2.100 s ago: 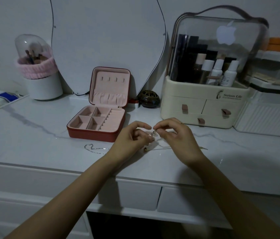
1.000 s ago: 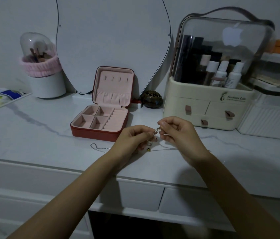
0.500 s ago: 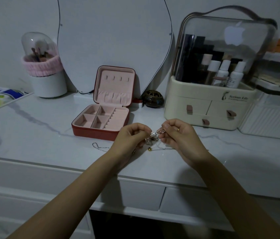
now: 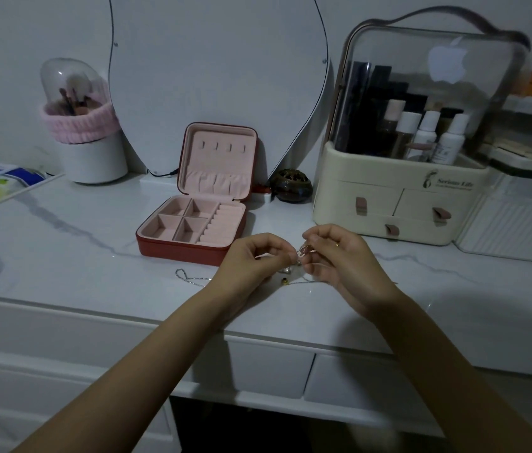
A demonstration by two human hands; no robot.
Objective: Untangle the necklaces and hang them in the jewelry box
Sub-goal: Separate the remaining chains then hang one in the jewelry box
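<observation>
Left hand point(image 4: 251, 259) and right hand point(image 4: 336, 256) pinch the tangled necklaces point(image 4: 297, 261) just above the marble tabletop point(image 4: 62, 256), hardly moved in 2 seconds. Untangling continues; the 4 hooks in the open jewelry box point(image 4: 192, 223) remain bare.

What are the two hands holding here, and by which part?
Both hands, left hand and right hand, pinch the tangled necklaces at the knot between their fingertips, above the tabletop; loose chain trails onto it.

Your jewelry box point(image 4: 192, 227) sits on the desk point(image 4: 62, 256), behind your hands; the cosmetics organizer point(image 4: 402, 197) stands to its right.
</observation>
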